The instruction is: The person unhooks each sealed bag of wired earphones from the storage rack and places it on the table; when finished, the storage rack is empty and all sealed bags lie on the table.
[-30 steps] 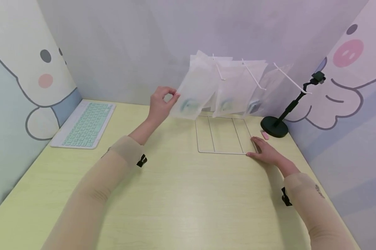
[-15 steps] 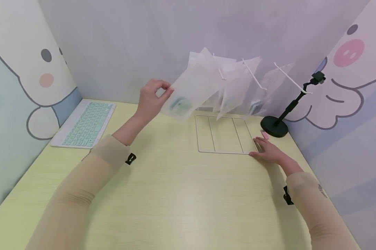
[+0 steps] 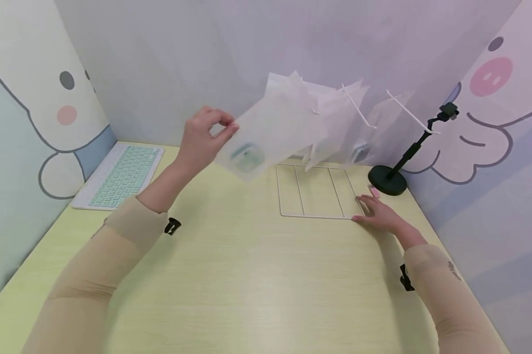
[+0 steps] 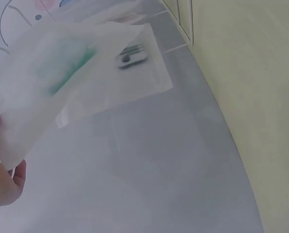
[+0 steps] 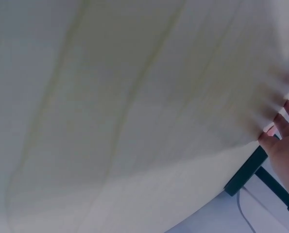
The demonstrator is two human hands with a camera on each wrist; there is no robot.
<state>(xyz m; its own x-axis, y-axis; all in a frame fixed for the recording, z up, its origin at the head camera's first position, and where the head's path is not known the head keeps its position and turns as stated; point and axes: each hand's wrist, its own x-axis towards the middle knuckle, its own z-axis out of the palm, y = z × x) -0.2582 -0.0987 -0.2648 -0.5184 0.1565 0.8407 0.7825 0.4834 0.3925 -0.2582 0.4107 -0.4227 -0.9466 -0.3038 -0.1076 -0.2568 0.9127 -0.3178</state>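
Note:
My left hand [image 3: 206, 137] pinches the edge of a translucent white bag [image 3: 279, 128], pulled out leftward and tilted. A green item [image 3: 248, 157] shows through its lower end. The bag's upper end overlaps the leftmost hook of a white wire rack [image 3: 316, 217], hiding most of that hook. In the left wrist view another bag [image 4: 95, 99] hangs behind, with a small item [image 4: 132, 56] showing through. My right hand [image 3: 378, 216] rests at the front right corner of the rack's base, thumb and fingertips at the wire.
More bags [image 3: 341, 118] hang by the middle hook [image 3: 358, 105] and the right hook [image 3: 411, 110]. A black stand [image 3: 387, 181] and a pink object [image 3: 374, 191] are right of the rack. A keyboard [image 3: 126, 174] lies at the table's left, by the wall.
My left hand has moved left and slightly up, drawing the bag's lower end leftward into a steeper tilt. The bags behind have shifted and swung. My right hand has stayed almost still.

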